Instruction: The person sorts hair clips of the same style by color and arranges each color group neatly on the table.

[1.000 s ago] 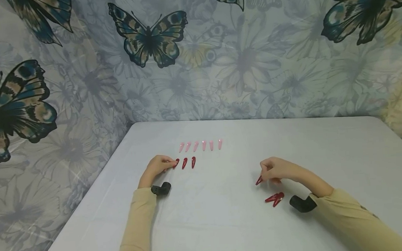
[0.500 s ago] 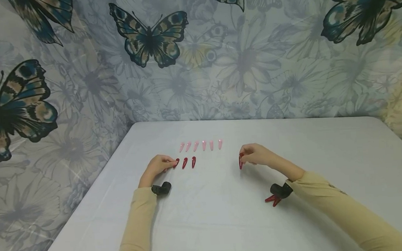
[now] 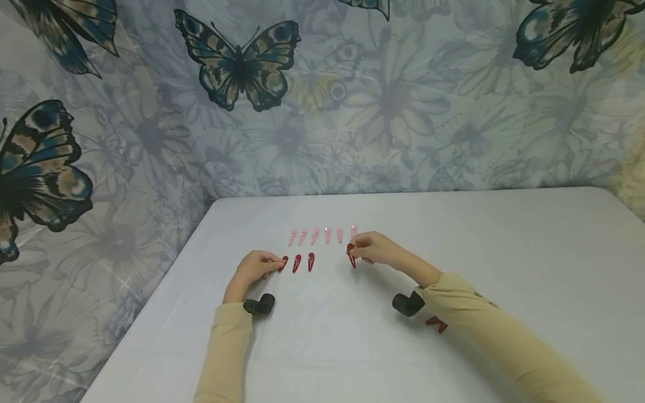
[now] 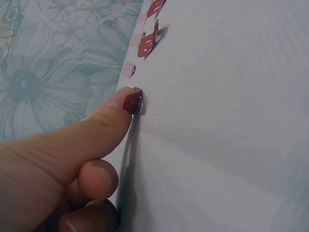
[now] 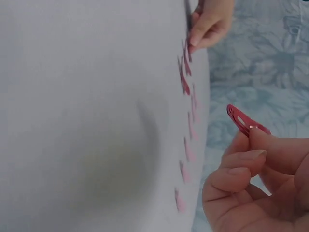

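At the left end of a short row, my left hand (image 3: 254, 266) has its thumb and fingertips on a red snap hair clip (image 4: 132, 100) lying on the table. Two more red clips, a nearer one (image 3: 297, 263) and a farther one (image 3: 311, 262), lie to its right, spaced apart. My right hand (image 3: 374, 249) pinches another red hair clip (image 5: 244, 120) between thumb and fingers, its tip pointing down in the head view, to the right of that row. Behind the red clips runs a line of several pink hair clips (image 3: 327, 235); the right hand is close to its right end.
Two loose red clips (image 3: 436, 324) lie overlapping beneath the right forearm, partly hidden by the sleeve. The white-covered table (image 3: 321, 368) ends at a butterfly-patterned wall (image 3: 394, 98). A dark wrist camera (image 3: 408, 304) sticks out below the right wrist.
My right hand has lifted a red clip away from the loose ones and carried it left and back, toward the red row. The left hand has stayed at its clip.
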`<control>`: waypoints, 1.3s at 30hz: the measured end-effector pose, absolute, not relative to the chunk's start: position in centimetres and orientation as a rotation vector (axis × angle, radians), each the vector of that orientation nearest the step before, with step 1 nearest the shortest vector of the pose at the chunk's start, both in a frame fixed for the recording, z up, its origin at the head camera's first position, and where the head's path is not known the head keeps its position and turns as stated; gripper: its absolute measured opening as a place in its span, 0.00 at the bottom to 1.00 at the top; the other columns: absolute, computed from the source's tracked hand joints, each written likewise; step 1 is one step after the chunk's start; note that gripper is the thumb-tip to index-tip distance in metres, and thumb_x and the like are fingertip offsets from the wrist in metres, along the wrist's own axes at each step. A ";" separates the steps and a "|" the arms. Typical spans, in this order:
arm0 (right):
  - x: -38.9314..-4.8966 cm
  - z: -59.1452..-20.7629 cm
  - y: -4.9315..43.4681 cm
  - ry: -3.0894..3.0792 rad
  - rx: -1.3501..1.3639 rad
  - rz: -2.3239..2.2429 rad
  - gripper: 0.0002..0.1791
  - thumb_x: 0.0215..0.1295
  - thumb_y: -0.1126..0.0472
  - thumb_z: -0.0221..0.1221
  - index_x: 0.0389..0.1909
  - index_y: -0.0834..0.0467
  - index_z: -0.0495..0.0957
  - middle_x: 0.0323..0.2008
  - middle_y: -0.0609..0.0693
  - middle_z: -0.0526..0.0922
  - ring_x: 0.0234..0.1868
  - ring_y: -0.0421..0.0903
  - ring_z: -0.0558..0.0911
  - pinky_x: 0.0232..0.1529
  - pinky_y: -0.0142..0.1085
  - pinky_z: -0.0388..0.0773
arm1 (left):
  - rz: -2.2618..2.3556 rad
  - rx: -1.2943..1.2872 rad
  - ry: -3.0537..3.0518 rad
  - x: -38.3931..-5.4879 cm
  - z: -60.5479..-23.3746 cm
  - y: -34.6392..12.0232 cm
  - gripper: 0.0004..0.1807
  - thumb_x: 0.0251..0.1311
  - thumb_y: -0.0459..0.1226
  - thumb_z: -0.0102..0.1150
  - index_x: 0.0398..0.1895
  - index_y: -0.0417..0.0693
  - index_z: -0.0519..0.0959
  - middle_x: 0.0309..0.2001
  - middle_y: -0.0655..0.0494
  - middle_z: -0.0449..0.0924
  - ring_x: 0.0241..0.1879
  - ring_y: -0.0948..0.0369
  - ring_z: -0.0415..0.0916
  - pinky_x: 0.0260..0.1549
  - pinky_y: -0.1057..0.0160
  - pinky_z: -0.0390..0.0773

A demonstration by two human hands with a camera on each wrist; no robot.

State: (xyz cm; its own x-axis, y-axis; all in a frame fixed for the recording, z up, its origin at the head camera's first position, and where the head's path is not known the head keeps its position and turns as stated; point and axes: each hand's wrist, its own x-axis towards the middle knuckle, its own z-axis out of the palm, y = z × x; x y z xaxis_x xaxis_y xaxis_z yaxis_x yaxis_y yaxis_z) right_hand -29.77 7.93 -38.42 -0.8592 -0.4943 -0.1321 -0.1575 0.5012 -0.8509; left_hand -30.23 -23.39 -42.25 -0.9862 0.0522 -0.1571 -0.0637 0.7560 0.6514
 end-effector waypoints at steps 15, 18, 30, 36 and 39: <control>-30.5 -40.8 4.2 2.413 -0.289 -1.454 0.13 0.61 0.66 0.62 0.46 0.65 0.82 0.21 0.47 0.80 0.17 0.38 0.61 0.21 0.29 0.61 | 1.065 0.008 2.806 -30.0 -42.7 -23.3 0.12 0.60 0.44 0.66 0.36 0.43 0.87 0.11 0.62 0.64 0.16 0.65 0.60 0.25 0.66 0.62; -30.6 -40.9 3.4 2.496 -0.261 -1.449 0.10 0.60 0.66 0.63 0.42 0.65 0.81 0.28 0.54 0.85 0.22 0.38 0.68 0.24 0.28 0.66 | 1.070 0.016 2.804 -30.1 -42.4 -23.3 0.12 0.60 0.44 0.66 0.36 0.43 0.87 0.11 0.62 0.64 0.16 0.64 0.60 0.25 0.66 0.62; -30.9 -41.9 1.0 2.638 -0.187 -1.415 0.05 0.58 0.67 0.64 0.34 0.64 0.81 0.31 0.54 0.81 0.26 0.41 0.69 0.26 0.28 0.64 | 1.110 0.031 2.798 -30.0 -42.6 -23.3 0.12 0.59 0.42 0.66 0.34 0.42 0.86 0.10 0.63 0.63 0.15 0.66 0.59 0.23 0.66 0.61; -30.9 -42.3 0.8 2.679 -0.171 -1.424 0.04 0.56 0.70 0.64 0.33 0.64 0.80 0.33 0.56 0.82 0.27 0.41 0.70 0.27 0.28 0.63 | 1.111 0.019 2.789 -30.1 -42.6 -23.3 0.11 0.59 0.42 0.67 0.34 0.42 0.86 0.10 0.62 0.63 0.15 0.65 0.59 0.23 0.66 0.61; -31.0 -42.3 0.8 2.729 -0.183 -1.408 0.04 0.54 0.70 0.65 0.31 0.64 0.80 0.30 0.56 0.82 0.28 0.43 0.71 0.28 0.29 0.64 | 1.093 0.028 2.785 -30.3 -42.5 -23.4 0.12 0.59 0.43 0.66 0.35 0.42 0.86 0.10 0.62 0.64 0.15 0.65 0.59 0.23 0.66 0.61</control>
